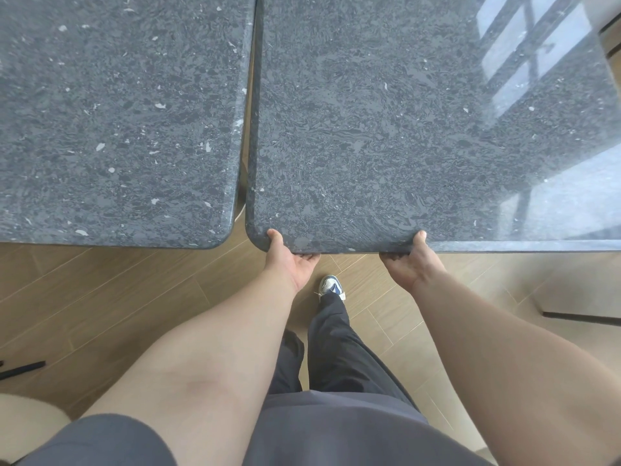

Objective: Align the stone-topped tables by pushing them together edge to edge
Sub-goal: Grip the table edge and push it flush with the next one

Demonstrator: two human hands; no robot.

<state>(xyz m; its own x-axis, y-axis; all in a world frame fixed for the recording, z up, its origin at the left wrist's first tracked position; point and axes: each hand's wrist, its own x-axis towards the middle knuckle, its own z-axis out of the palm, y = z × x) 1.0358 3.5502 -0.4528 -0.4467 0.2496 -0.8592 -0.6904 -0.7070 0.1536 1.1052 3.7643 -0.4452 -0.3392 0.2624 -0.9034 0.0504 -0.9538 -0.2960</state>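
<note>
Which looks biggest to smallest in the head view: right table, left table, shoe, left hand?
1. right table
2. left table, which is cut off at the frame edge, so its true size is unsure
3. left hand
4. shoe, partly hidden by the trouser leg and farther away, so unsure

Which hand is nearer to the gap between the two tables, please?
Left. The left hand grips the right table at its near edge, beside the corner at the gap; the right hand grips the same edge farther right.
</note>
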